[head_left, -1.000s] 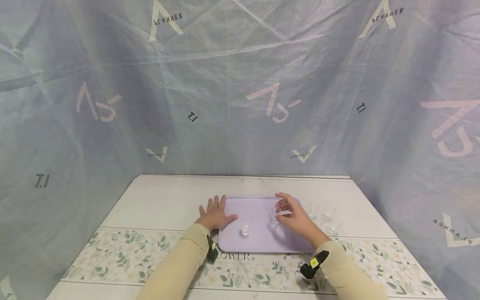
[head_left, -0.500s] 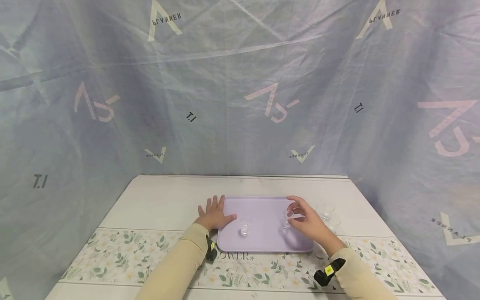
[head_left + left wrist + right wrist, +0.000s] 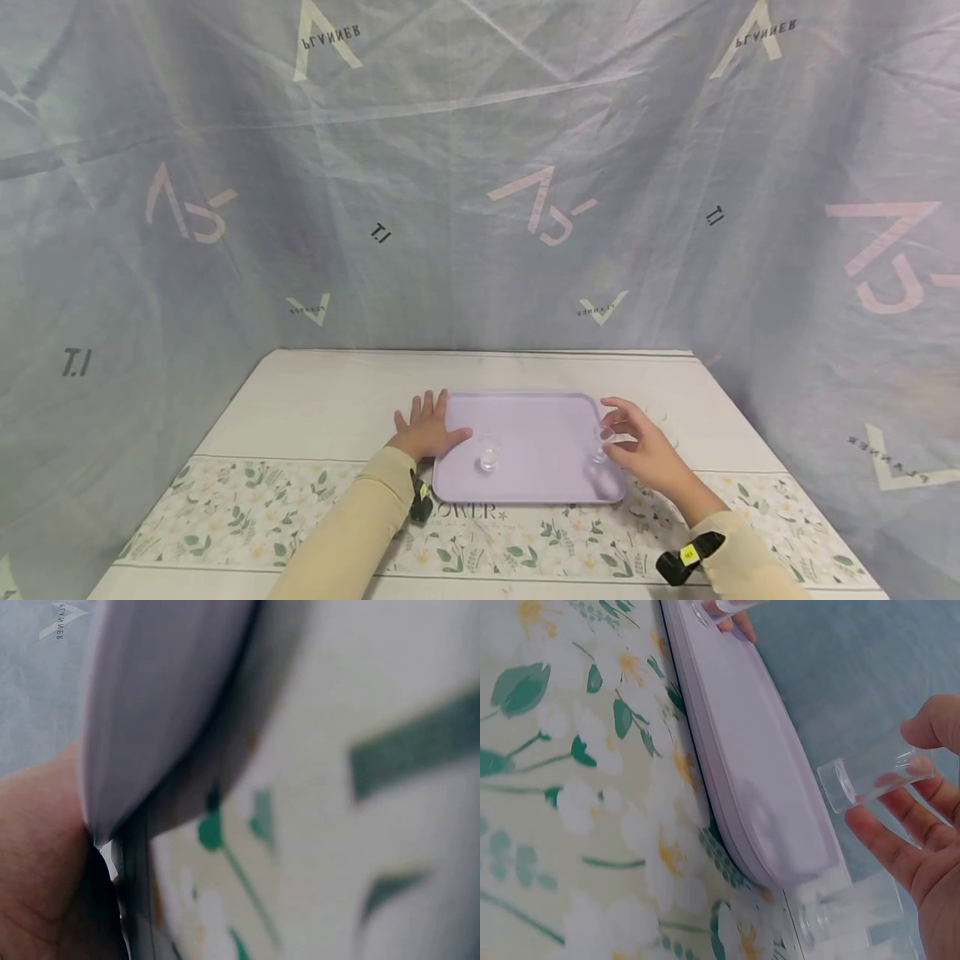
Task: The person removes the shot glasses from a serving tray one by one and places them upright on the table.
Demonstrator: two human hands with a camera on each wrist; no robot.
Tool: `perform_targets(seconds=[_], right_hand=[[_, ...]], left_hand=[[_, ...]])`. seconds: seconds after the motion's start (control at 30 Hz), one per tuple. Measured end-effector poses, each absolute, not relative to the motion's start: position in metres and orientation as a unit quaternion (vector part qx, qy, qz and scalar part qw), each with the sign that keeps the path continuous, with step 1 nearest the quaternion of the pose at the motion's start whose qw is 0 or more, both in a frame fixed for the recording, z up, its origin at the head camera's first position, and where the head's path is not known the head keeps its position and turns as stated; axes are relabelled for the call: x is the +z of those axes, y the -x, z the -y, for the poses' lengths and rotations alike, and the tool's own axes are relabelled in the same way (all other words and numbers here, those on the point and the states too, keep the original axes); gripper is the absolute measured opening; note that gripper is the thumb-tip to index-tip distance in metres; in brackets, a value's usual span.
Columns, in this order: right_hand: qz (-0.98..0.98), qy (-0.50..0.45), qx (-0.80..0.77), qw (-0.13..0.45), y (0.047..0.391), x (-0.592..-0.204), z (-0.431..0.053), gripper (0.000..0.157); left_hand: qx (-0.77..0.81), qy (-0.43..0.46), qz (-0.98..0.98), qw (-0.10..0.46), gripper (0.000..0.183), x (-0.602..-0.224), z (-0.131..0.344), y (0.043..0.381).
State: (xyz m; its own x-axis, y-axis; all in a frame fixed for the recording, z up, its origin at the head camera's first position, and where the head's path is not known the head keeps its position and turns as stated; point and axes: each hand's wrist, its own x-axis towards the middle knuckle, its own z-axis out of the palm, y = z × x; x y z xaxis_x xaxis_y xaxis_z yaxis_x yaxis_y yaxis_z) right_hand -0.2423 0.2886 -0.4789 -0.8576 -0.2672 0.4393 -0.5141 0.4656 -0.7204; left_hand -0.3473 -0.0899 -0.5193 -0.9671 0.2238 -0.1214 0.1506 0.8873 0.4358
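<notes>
My right hand (image 3: 641,446) pinches a small clear shot glass (image 3: 874,780) between thumb and fingers. It is over the right edge of the lilac tray (image 3: 532,425), and its shadow falls on the tray's near right corner. A second clear shot glass (image 3: 489,457) stands upright on the left part of the tray. Spread with straight fingers, my left hand (image 3: 426,432) rests on the tray's left rim. In the left wrist view, part of that hand (image 3: 37,855) shows right beside the tray's side wall (image 3: 157,697).
More clear glasses (image 3: 855,904) stand on the white table right of the tray, mostly hidden behind my right hand in the head view. A flowered strip (image 3: 300,517) runs across the table's front. Grey printed cloth (image 3: 450,167) hangs behind and at both sides.
My right hand has carried the pinched shot glass rightward, from over the tray's right half to its right edge. My left hand and the tray have stayed in place.
</notes>
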Motion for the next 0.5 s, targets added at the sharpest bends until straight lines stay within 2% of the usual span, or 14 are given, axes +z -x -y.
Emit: perform_targets(seconds=[0.23,0.5], right_hand=[[0.842,-0.243,0.461,0.139,0.236,-0.478,-0.304,0.069],[0.848,-0.240,0.447,0.153,0.225,-0.478,-0.316,0.069]], left_hand=[[0.222,-0.098,-0.967,0.080,0.111,-0.524,0.091,0.350],[0.220,-0.096,-0.967,0.088,0.107,-0.522,0.091,0.349]])
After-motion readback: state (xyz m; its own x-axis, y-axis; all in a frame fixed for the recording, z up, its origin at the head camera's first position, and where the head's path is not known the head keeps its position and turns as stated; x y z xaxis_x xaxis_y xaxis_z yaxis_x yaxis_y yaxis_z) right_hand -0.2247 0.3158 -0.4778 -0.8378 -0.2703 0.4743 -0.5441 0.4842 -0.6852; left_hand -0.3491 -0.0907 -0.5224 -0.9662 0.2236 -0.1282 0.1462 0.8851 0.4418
